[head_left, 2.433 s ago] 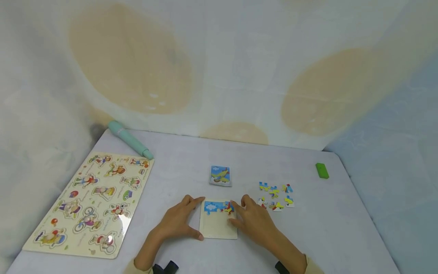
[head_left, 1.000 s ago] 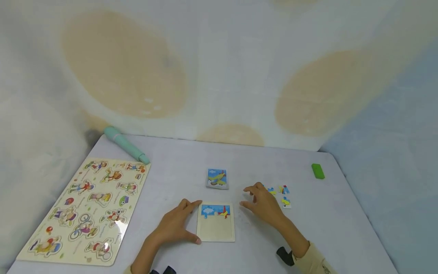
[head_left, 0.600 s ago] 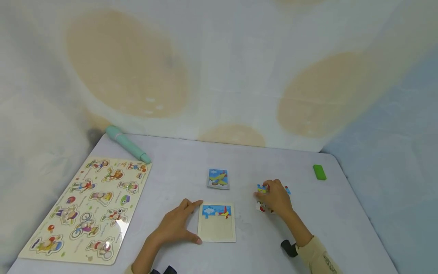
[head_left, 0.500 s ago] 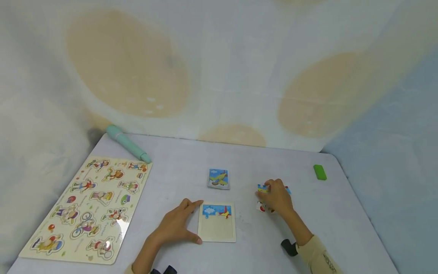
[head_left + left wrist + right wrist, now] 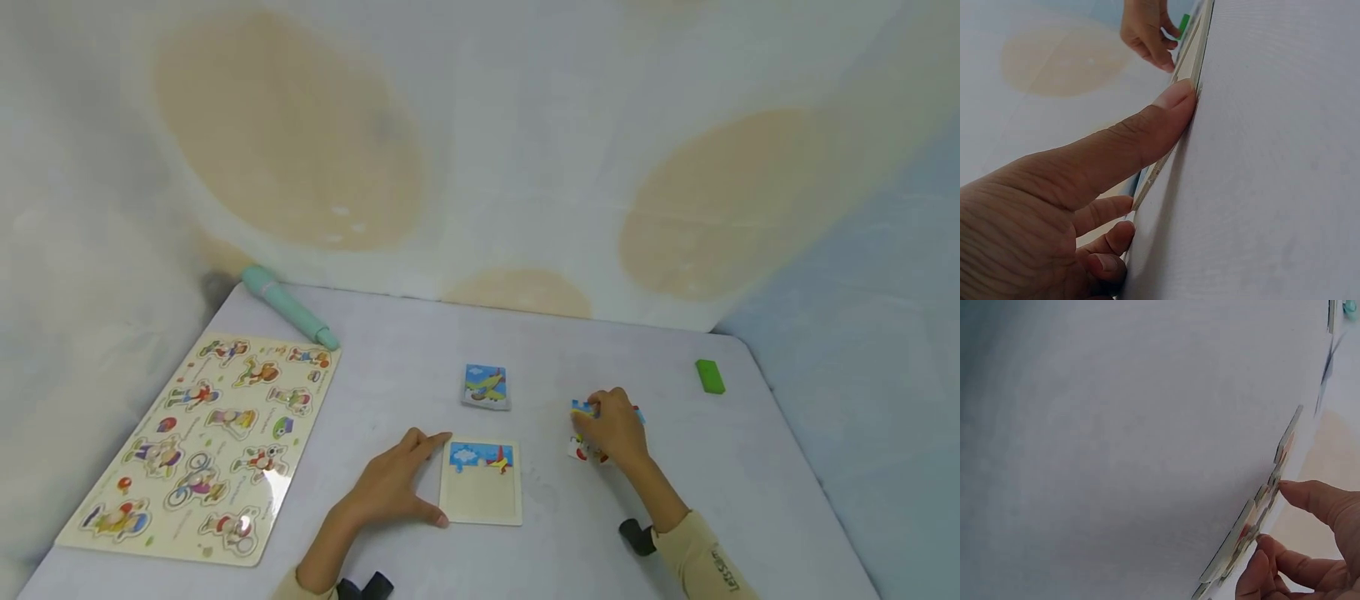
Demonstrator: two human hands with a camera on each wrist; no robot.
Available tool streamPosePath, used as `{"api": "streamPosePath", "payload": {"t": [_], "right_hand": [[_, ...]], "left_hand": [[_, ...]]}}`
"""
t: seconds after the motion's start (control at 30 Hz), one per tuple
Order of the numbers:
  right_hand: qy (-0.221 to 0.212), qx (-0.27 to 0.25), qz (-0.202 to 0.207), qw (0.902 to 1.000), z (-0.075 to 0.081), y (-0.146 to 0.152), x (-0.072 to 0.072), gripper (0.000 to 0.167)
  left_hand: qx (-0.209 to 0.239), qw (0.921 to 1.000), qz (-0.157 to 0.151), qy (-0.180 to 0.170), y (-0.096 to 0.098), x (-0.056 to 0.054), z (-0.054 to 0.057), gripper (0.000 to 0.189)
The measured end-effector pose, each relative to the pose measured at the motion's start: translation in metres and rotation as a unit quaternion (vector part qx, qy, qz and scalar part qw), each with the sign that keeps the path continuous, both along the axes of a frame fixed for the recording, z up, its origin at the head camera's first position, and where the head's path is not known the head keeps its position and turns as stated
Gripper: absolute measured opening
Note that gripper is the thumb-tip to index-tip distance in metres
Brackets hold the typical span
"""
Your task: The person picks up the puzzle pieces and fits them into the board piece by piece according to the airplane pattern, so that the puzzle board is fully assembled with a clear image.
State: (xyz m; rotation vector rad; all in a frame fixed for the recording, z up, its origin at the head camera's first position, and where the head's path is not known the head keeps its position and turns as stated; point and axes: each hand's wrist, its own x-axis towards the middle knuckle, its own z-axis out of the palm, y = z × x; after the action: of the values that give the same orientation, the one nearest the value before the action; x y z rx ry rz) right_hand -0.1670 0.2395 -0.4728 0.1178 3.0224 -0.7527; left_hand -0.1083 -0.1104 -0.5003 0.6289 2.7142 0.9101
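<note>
the hands are apart. the left hand sets its parted thumb and forefinger on the wooden jigsaw tray, at its 8 and 10 o'clock corners; joined sky-blue pieces line its 12 o'clock side. at the tray's 2 o'clock, the right hand touches loose jigsaw pieces; whether it pinches one, i cannot tell. beyond them sits a green block.

Light is soft and diffuse, dimmer in both wrist views. Left of the left hand, glare whitens a patch of the picture board; faint shadow falls below the right hand, where puzzle pieces look smeared.
</note>
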Motion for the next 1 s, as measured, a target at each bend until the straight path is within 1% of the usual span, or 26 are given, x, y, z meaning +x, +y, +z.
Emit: {"api": "streamPosePath", "payload": {"t": [0.27, 0.53, 0.77, 1.0], "right_hand": [[0.007, 0.005, -0.011, 0.9999, 0.0, -0.002, 0.001, 0.047], [0.036, 0.003, -0.005, 0.9993, 0.001, -0.012, 0.005, 0.043], [0.044, 0.012, 0.01, 0.9989, 0.01, -0.04, 0.018, 0.041], [0.045, 0.001, 0.024, 0.9987, 0.019, -0.066, 0.033, 0.04]], "left_hand": [[-0.004, 1.0, -0.003, 0.003, 0.002, -0.001, -0.001, 0.112], [-0.003, 1.0, -0.004, 0.003, 0.001, -0.001, -0.002, 0.112], [-0.002, 1.0, -0.002, 0.002, 0.0, -0.001, -0.002, 0.112], [0.001, 1.0, 0.0, -0.002, 0.0, -0.001, -0.001, 0.111]]}}
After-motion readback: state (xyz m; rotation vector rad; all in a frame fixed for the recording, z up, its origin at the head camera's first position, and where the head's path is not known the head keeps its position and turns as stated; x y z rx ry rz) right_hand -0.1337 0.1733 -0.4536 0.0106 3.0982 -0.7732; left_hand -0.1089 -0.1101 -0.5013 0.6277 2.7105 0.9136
